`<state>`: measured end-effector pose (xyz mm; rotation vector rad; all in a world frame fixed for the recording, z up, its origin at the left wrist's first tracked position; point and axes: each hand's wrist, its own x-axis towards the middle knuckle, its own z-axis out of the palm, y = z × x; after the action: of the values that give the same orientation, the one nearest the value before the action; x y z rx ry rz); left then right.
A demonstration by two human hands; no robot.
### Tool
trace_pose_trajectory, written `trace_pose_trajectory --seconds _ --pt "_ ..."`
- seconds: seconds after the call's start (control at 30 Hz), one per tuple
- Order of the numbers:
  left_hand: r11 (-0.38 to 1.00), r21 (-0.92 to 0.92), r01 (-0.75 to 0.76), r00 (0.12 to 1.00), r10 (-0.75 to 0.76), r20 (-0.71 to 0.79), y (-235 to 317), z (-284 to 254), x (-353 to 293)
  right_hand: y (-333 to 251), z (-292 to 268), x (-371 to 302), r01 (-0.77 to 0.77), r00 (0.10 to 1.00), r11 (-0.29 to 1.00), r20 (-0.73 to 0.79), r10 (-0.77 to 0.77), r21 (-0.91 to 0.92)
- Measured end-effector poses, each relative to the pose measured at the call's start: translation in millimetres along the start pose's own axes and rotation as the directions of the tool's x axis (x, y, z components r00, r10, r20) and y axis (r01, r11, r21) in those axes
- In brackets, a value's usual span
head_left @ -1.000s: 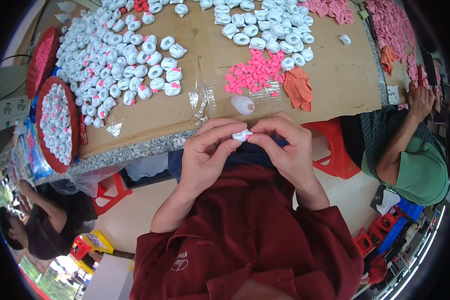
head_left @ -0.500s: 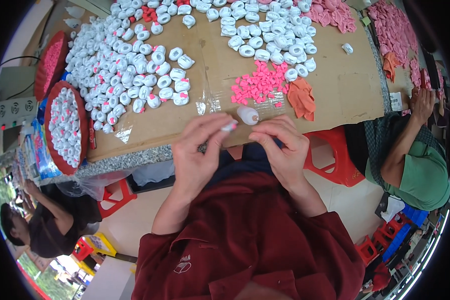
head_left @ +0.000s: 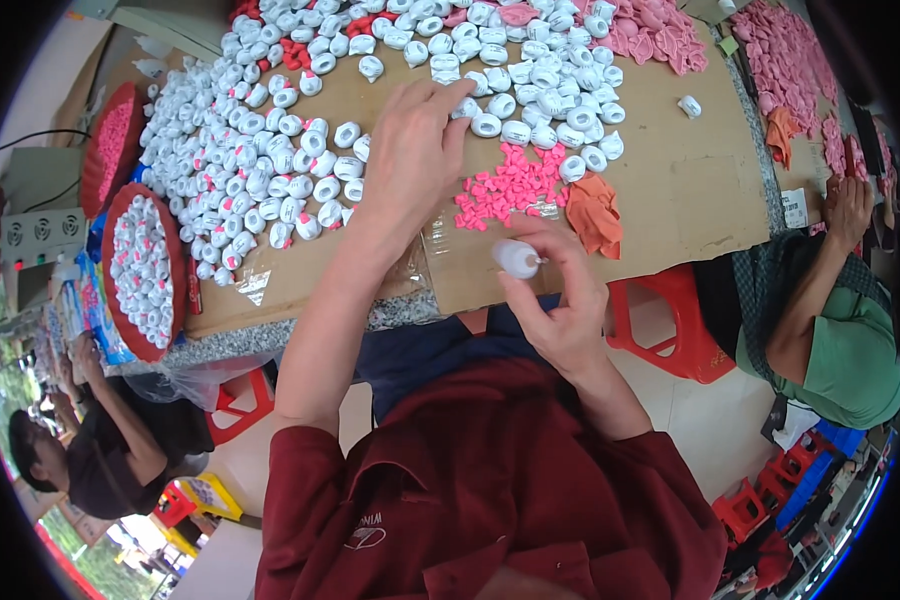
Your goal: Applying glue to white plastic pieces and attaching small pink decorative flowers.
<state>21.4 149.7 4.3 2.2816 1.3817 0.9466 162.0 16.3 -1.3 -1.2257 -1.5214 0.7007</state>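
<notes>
My left hand (head_left: 420,140) reaches over the cardboard to the near left edge of the right-hand group of white pieces. Its thumb and fingertips close around one small white ring-shaped piece (head_left: 465,108). Near the table's front edge, my right hand (head_left: 565,290) has thumb and fingers around a small translucent squeeze bottle (head_left: 516,258), whose narrow tip points toward the palm. A heap of small bright pink pieces (head_left: 510,185) lies just beyond the bottle. Many white pieces with pink bits attached (head_left: 290,185) spread over the left side.
An orange cloth (head_left: 595,215) lies right of the pink heap. Pale pink soft pieces (head_left: 660,35) are piled at the back right. Red bowls of white pieces (head_left: 178,290) and pink bits (head_left: 110,150) stand at left. A co-worker's arm (head_left: 820,250) is at right, another person (head_left: 110,430) at left.
My left hand has moved away from the front edge to the white pieces; the pink-marked white piece it held no longer shows there. My right hand has taken the bottle, which has shifted nearer.
</notes>
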Motion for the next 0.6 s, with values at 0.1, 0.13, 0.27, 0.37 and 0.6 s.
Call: trace_pose_trajectory --seconds 0.1,0.13,0.27,0.37,0.6 --pt "0.962 -0.216 0.166 0.985 -0.152 0.081 18.1 -15.6 -10.7 -5.7 -8.0 -10.0 -0.173 0.983 0.949 -0.006 0.181 0.262" --pt "0.879 -0.377 0.291 0.957 -0.261 0.13 25.7 -23.5 -18.4 -5.9 -14.1 -16.2 -0.252 0.967 0.938 0.012 0.256 0.238" --pt "0.278 -0.842 0.463 0.84 -0.44 0.317 35.9 -35.1 -66.3 -10.2 -33.7 -13.3 -0.124 0.991 0.97 -0.022 0.132 0.21" --pt "-0.083 -0.891 0.446 0.795 -0.421 0.437 36.0 -33.6 -92.7 -8.5 -37.6 -11.0 -0.113 0.99 0.967 -0.057 0.129 0.229" --pt "-0.159 -0.891 0.425 0.793 -0.41 0.451 26.4 -23.7 -114.8 -12.6 -34.4 -10.9 -0.222 0.975 0.951 0.027 0.222 0.214"
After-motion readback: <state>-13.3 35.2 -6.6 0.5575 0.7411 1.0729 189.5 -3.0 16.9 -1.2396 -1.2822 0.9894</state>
